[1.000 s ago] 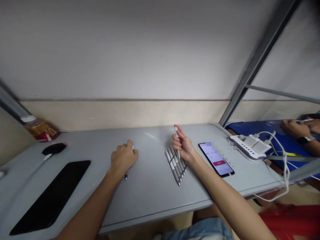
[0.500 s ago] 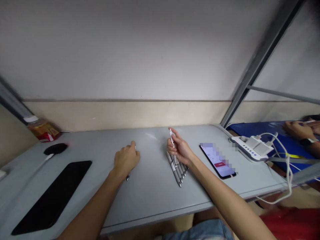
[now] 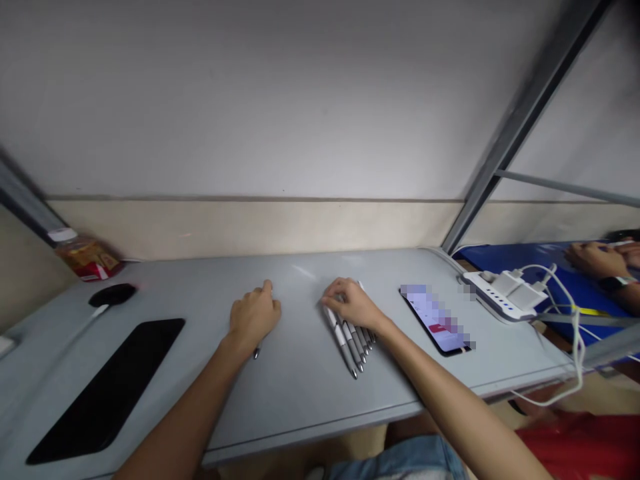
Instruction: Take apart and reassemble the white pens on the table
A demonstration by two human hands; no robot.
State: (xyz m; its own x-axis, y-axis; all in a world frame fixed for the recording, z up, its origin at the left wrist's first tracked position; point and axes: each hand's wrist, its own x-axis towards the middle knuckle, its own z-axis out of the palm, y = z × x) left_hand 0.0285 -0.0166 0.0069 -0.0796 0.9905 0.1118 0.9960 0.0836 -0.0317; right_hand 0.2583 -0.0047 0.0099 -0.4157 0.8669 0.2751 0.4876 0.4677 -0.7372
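Observation:
My left hand (image 3: 255,315) rests on the desk, closed around a pen (image 3: 257,352). Only the pen's tip end shows below the hand; the rest is hidden. Thumb and forefinger of my right hand (image 3: 350,303) pinch the top end of a white and grey pen (image 3: 341,341), which lies on the desk with its metal tip toward me. Several like pens (image 3: 361,339) lie side by side against it on the right, tips also toward me. My right hand covers their upper parts.
A dark phone-shaped slab (image 3: 107,393) and a black round pad (image 3: 113,295) with a cable lie at left, near a bottle (image 3: 87,257). Right of the pens are a lit phone (image 3: 435,323) and a power strip (image 3: 500,297). Another person's hands (image 3: 597,260) rest over a blue surface.
My right hand has lowered from holding a pen upright above the row to setting it down at the row's left side. The left hand stays about where it was.

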